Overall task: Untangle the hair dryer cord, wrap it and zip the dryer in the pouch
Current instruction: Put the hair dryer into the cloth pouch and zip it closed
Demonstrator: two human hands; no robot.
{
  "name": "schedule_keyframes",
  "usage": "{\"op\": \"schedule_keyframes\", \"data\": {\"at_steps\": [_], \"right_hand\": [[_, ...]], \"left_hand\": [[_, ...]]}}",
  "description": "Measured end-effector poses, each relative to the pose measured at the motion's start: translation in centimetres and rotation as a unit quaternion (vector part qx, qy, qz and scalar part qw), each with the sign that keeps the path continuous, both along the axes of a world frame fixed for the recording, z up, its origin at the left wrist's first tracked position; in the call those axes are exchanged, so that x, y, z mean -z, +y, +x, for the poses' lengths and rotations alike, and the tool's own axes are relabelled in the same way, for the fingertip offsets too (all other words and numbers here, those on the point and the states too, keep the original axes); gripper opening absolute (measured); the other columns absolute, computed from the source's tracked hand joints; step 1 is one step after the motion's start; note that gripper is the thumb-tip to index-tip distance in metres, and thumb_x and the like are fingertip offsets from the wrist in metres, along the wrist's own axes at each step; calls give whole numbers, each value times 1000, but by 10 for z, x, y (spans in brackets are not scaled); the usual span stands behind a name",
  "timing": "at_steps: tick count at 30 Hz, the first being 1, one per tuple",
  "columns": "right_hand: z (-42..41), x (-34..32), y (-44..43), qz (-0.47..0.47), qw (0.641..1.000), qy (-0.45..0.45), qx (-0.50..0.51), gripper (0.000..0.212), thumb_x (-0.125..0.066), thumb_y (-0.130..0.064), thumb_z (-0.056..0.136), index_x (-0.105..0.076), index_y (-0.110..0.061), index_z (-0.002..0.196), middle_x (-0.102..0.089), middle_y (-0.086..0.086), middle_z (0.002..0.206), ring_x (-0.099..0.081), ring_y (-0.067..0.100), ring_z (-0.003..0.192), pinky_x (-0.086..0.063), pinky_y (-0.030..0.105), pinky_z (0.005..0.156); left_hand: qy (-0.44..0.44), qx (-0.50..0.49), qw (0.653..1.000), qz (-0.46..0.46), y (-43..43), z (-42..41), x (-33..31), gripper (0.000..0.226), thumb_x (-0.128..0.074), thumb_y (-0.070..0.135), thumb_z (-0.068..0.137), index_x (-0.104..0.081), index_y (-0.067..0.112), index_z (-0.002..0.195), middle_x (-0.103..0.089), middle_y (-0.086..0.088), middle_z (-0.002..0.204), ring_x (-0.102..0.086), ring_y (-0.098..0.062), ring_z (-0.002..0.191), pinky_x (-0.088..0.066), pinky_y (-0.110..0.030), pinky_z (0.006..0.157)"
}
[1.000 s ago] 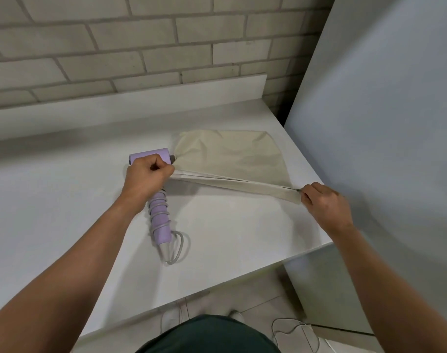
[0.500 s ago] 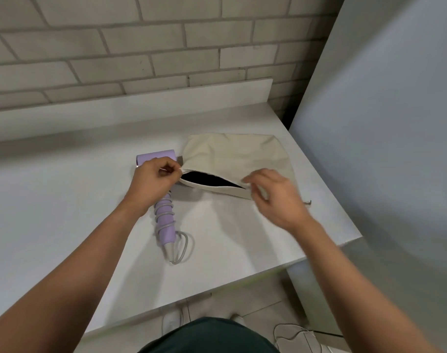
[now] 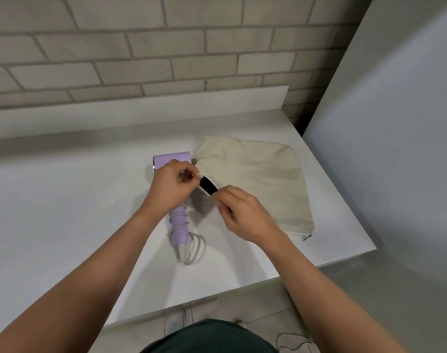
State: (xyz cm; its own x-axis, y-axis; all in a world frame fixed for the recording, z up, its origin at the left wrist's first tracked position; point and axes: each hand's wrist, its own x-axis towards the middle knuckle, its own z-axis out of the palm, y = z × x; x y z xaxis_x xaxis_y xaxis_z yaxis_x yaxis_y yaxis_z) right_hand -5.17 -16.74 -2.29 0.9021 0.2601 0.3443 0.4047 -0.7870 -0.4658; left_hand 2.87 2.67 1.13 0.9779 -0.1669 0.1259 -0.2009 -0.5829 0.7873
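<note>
Fingers of left hand (image 3: 170, 189) and right hand (image 3: 245, 215) pinch pouch (image 3: 263, 179) mouth edges apart, beside dryer (image 3: 177, 226).

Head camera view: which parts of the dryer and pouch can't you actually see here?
The hair dryer: middle hidden under the left hand, head view.
The pouch: inside only black through the opening; the right hand covers part of its mouth.
The cord: its plug end is not visible.
The zipper pull: too small for detail.

Plain indoor utility corner, white counter (image 3: 64, 200) with upstand, pale brick wall (image 3: 141, 47), tiled floor (image 3: 268, 312), grey panel (image 3: 395, 123).
</note>
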Motion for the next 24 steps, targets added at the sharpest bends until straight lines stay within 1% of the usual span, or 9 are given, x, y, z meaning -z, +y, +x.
{"op": "schedule_keyframes", "data": {"at_steps": [3, 6, 10, 12, 14, 16, 18, 21, 24], "right_hand": [[14, 8, -8, -89, 983, 106, 121, 48, -52, -10, 96, -55, -16, 143, -61, 8, 136, -61, 39, 113, -53, 45, 92], [15, 7, -28, -152, 949, 181, 209, 55, -54, -20, 96, -41, -22, 150, -55, 9, 142, -58, 43, 119, -52, 50, 91], [16, 5, -60, -121, 918, 246, 287, 67, -70, -32, 91, -40, -17, 149, -58, 15, 140, -57, 41, 125, -49, 46, 97], [14, 3, -76, -18, 933, 250, 260, 65, -80, -33, 85, -52, -17, 141, -65, 6, 133, -61, 31, 123, -50, 37, 101], [11, -7, -90, 165, 926, 263, 215, 49, -82, -37, 85, -63, -26, 129, -70, -12, 120, -67, 13, 113, -52, 26, 98], [6, -16, -99, 319, 879, 308, 174, 34, -68, -49, 95, -69, -30, 123, -74, -15, 117, -70, 7, 110, -52, 33, 105], [3, -21, -105, 424, 810, 372, 158, 47, -47, -60, 102, -67, -25, 128, -74, -9, 123, -71, 15, 113, -50, 43, 107], [5, -19, -111, 525, 734, 383, 197, 61, -36, -62, 105, -62, -14, 132, -74, -2, 124, -72, 24, 113, -49, 48, 105], [10, -19, -110, 512, 732, 357, 274, 56, -40, -57, 106, -68, -12, 119, -78, -3, 113, -74, 22, 107, -52, 48, 104]], "left_hand": [[17, 20, 1000, -12, 0, -1, -5, 4, -76, 14, 86, -76, 19, 86, -71, 6, 91, -68, 1, 81, -46, -3, 77], [76, 35, 994, -71, 6, 1, -8, 7, -74, 7, 87, -74, 14, 86, -76, -1, 85, -69, -1, 77, -49, -10, 77], [162, 7, 976, -144, 14, 14, -7, 18, -62, -5, 91, -63, 13, 87, -69, -9, 87, -65, -15, 73, -54, -22, 71], [235, -8, 951, -201, 14, 20, -8, 27, -52, -14, 93, -57, 12, 88, -62, -15, 92, -62, -23, 75, -58, -27, 65], [276, -9, 936, -219, 14, 26, -6, 32, -42, -17, 94, -55, 13, 92, -58, -16, 102, -58, -30, 83, -60, -38, 70], [278, -14, 940, -200, 12, 31, -3, 36, -36, -12, 94, -58, 16, 92, -55, -14, 104, -53, -29, 84, -52, -40, 71], [248, -27, 955, -160, 7, 34, -3, 41, -36, -4, 92, -63, 24, 82, -54, -9, 96, -46, -25, 82, -42, -34, 69], [243, 28, 965, -89, 3, 34, -5, 21, -44, 18, 86, -58, 33, 85, -47, -4, 91, -40, -22, 83, -32, -34, 74], [221, 139, 965, -29, 7, 32, -4, 19, -54, 23, 94, -44, 34, 105, -46, 1, 98, -42, -20, 83, -38, -35, 78]]}}
